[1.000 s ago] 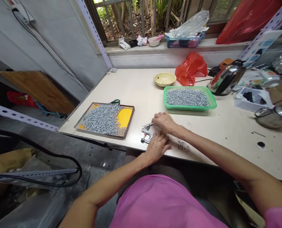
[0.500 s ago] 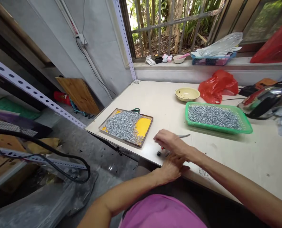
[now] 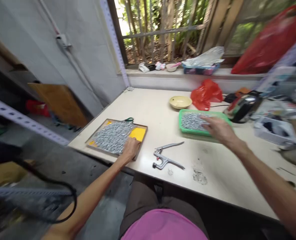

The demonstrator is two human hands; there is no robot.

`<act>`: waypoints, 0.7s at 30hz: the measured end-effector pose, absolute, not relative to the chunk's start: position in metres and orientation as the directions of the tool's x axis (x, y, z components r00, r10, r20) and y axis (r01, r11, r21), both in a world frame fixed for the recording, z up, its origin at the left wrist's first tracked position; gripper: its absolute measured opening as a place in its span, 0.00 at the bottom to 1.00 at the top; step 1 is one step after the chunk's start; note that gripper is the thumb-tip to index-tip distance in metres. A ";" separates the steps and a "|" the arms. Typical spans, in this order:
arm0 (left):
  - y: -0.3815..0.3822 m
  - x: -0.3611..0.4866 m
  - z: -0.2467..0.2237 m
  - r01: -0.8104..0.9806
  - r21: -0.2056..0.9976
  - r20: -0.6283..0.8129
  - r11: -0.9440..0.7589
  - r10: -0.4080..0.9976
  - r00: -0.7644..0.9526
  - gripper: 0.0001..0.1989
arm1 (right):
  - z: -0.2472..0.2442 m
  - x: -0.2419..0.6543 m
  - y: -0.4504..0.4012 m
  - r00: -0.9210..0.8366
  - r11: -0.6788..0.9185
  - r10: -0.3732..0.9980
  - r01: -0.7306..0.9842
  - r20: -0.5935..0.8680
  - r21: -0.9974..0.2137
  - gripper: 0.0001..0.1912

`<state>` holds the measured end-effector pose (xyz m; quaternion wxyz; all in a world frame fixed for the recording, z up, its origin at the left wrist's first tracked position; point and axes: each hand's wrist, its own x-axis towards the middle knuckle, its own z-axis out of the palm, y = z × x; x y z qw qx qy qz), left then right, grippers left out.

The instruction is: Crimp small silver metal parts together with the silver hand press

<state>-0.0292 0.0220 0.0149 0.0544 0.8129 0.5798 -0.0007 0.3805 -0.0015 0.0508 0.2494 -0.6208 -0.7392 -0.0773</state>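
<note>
My left hand [image 3: 131,147] is at the near right part of a shallow tray [image 3: 143,137], its fingers curled down by the small silver metal pieces [image 3: 114,136] heaped on the tray's yellow bottom. Whatever is between those fingers is hidden. My right hand [image 3: 219,129], smeared by motion, hovers over the green plastic basket [image 3: 185,131], which is full of silver screw-like pieces [image 3: 193,120]; its fingers look apart and I see nothing in them. Between the two hands lie metal snap pliers [image 3: 165,160], handles spread and pointing right, touched by neither hand.
Dark-green-handled scissors [image 3: 129,119] lie behind the tray. A yellow oval bowl [image 3: 180,102], a red plastic bag [image 3: 205,95] and a metal kettle [image 3: 246,108] stand toward the back. A white box [image 3: 272,131] is at right. The table's front edge [image 3: 187,186] runs before my lap.
Both hands were together over the pliers; they have parted. My left hand has moved left to the tray, my right hand right to the green basket. The pliers now lie uncovered. The view has shifted right.
</note>
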 end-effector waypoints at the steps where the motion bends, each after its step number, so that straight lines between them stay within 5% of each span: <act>1: 0.026 -0.028 0.014 0.940 0.080 -0.082 -0.333 0.937 0.339 0.17 | 0.049 0.371 -0.011 -0.096 0.220 0.895 0.944 0.437 -0.244 0.19; 7: 0.050 -0.026 0.006 0.922 0.008 -0.055 -0.387 0.920 0.387 0.17 | 0.025 0.286 -0.073 -0.289 0.309 0.950 0.833 0.114 -0.459 0.14; 10: 0.054 -0.027 0.003 0.919 -0.007 -0.059 -0.395 0.917 0.394 0.18 | 0.013 0.258 -0.092 -0.355 0.322 0.935 0.841 0.006 -0.434 0.13; 21: 0.063 -0.025 0.005 0.901 0.070 -0.041 -0.428 0.901 0.431 0.14 | 0.005 0.230 -0.087 -0.336 0.306 0.941 0.893 -0.037 -0.329 0.10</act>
